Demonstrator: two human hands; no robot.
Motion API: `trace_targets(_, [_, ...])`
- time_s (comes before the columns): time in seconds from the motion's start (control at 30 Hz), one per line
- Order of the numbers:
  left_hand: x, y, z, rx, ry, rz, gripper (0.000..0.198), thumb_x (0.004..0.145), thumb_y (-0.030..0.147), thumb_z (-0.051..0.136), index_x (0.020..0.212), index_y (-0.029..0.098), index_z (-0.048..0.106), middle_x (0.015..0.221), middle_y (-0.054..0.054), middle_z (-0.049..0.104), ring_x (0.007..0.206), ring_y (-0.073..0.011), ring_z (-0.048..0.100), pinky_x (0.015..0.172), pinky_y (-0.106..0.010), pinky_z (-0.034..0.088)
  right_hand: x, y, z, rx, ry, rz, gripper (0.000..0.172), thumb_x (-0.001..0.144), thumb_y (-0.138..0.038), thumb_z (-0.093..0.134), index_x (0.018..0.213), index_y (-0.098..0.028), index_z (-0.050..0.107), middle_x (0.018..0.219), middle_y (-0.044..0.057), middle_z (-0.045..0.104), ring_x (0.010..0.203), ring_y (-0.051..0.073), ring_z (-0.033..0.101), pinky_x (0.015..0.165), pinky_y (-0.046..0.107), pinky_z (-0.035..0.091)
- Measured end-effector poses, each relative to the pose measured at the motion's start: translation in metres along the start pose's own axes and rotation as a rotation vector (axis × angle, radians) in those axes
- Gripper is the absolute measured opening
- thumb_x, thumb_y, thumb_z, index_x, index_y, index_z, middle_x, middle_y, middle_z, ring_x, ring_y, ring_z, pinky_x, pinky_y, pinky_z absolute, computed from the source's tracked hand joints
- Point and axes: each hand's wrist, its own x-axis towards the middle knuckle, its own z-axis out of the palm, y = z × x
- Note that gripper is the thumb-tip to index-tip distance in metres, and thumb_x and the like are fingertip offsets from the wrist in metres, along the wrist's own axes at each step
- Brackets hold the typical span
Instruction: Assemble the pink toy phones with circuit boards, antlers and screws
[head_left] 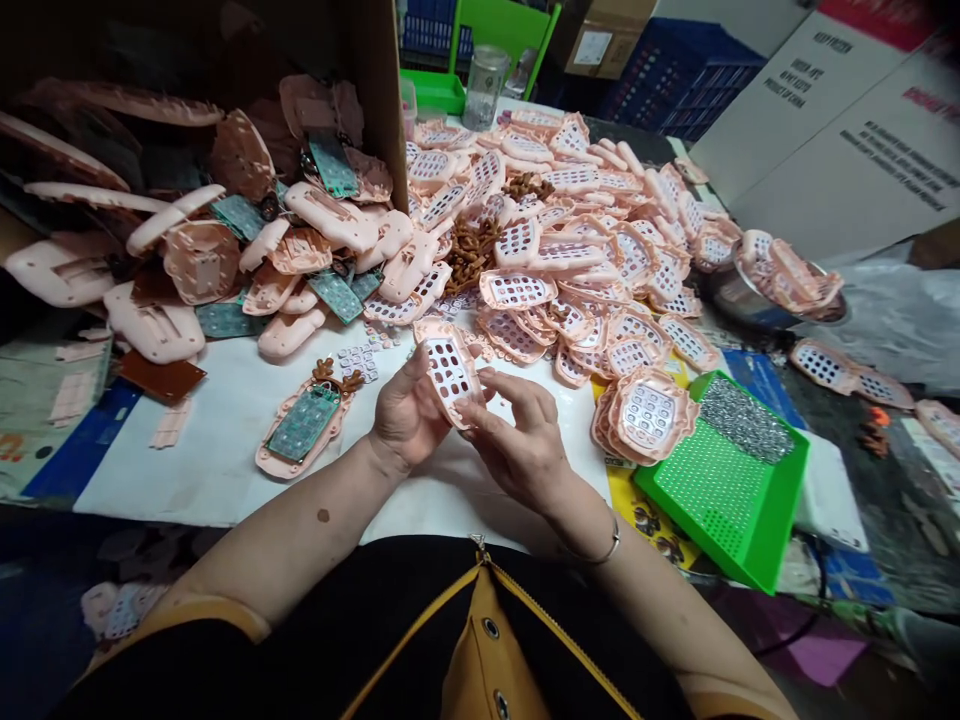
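A pink plastic shell with a white panel full of holes (451, 372) is held up between my hands over the white table covering. My left hand (409, 415) grips its left edge, the thumb near the top. On its lower right edge, the fingers of my right hand (517, 430) are pressed. To the left lies a pink shell (281, 462) with a green circuit board (304, 422) in it and brown antler-shaped pieces (336, 378) at its top. Small clear keypad pieces (358, 362) lie beyond my left hand.
Pink shells (592, 240) are heaped behind my hands, with brown pieces (471, 255) among them. A cardboard box (400, 110) with shells and boards stands left. Right are stacked shells (649, 415), a green tray (780, 520) holding screws (746, 418) and a metal bowl (757, 305).
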Motion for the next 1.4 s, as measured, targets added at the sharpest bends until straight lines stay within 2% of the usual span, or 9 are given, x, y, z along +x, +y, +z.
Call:
trace_targets(0.13, [0.003,-0.001,-0.002,0.011,0.038,-0.001,0.047,0.076,0.047,0.073,0.112,0.017,0.065,0.105,-0.01,0.075,0.095,-0.0297,0.073,0.089,-0.047,0.056,0.034,0.02,-0.035,-0.009,-0.058,0.106,0.03,0.097,-0.038,0.046,0.11,-0.023,0.069,0.106,0.013,0.069,0.099,0.025,0.063,0.087,0.042,0.048])
trace_targets(0.23, [0.004,-0.002,-0.004,0.014,0.049,-0.023,0.053,0.072,0.047,0.077,0.114,0.018,0.063,0.106,-0.009,0.075,0.091,-0.0307,0.073,0.085,-0.048,0.058,0.061,0.061,-0.057,-0.2,-0.3,0.29,0.035,0.098,-0.035,0.04,0.106,-0.02,0.07,0.096,0.012,0.071,0.087,0.025,0.063,0.078,0.038,0.045])
trace_targets(0.33, [0.005,-0.002,-0.005,0.009,0.043,-0.019,0.058,0.071,0.047,0.077,0.12,0.019,0.061,0.105,-0.009,0.075,0.091,-0.0308,0.074,0.084,-0.046,0.058,0.078,0.108,-0.055,-0.405,-0.548,0.428,0.036,0.096,-0.03,0.038,0.097,-0.017,0.072,0.085,0.013,0.071,0.079,0.024,0.062,0.068,0.035,0.039])
trace_targets(0.43, [0.006,-0.001,-0.006,0.007,0.032,-0.011,0.061,0.074,0.048,0.075,0.125,0.019,0.059,0.105,-0.01,0.075,0.091,-0.0298,0.074,0.085,-0.045,0.058,0.083,0.142,-0.038,-0.454,-0.682,0.456,0.037,0.095,-0.035,0.043,0.112,-0.015,0.069,0.104,0.017,0.071,0.09,0.027,0.063,0.072,0.036,0.041])
trace_targets(0.53, [0.007,0.0,-0.006,0.012,0.041,-0.007,0.062,0.074,0.048,0.075,0.126,0.019,0.058,0.107,-0.01,0.075,0.091,-0.0301,0.074,0.084,-0.045,0.058,0.081,0.156,-0.026,-0.445,-0.691,0.43,0.049,0.094,-0.039,0.048,0.135,-0.014,0.056,0.13,0.02,0.062,0.108,0.032,0.059,0.082,0.04,0.044])
trace_targets(0.7, [0.008,0.0,-0.006,0.014,0.054,0.001,0.062,0.077,0.048,0.072,0.13,0.019,0.056,0.105,-0.01,0.075,0.091,-0.0287,0.074,0.088,-0.046,0.057,0.072,0.155,-0.044,-0.472,-0.558,0.502,0.052,0.093,-0.044,0.05,0.135,-0.015,0.057,0.125,0.021,0.065,0.105,0.033,0.06,0.082,0.043,0.045])
trace_targets(0.83, [0.009,0.0,-0.005,0.037,0.055,0.01,0.059,0.077,0.049,0.071,0.125,0.019,0.059,0.104,-0.01,0.075,0.092,-0.0294,0.074,0.088,-0.046,0.058,0.061,0.137,-0.059,-0.394,-0.626,0.395,0.04,0.095,-0.043,0.045,0.122,-0.02,0.066,0.111,0.015,0.072,0.095,0.027,0.063,0.077,0.038,0.044])
trace_targets(1.07, [0.01,0.001,-0.003,0.065,0.058,0.048,0.053,0.076,0.05,0.07,0.117,0.018,0.062,0.102,-0.01,0.075,0.089,-0.0289,0.074,0.083,-0.043,0.059,0.047,0.096,-0.024,-0.48,-0.854,0.342,0.028,0.09,-0.031,0.05,0.101,-0.018,0.072,0.092,0.014,0.074,0.08,0.025,0.066,0.063,0.033,0.041])
trace_targets(1.4, [0.008,0.018,0.0,-0.004,0.044,0.177,0.057,0.078,0.053,0.069,0.126,0.024,0.06,0.101,-0.007,0.075,0.097,-0.0276,0.073,0.092,-0.044,0.057,0.06,0.09,-0.005,-0.567,-0.799,0.323,0.029,0.093,-0.016,0.04,0.104,-0.01,0.066,0.089,0.021,0.073,0.075,0.025,0.067,0.061,0.032,0.038])
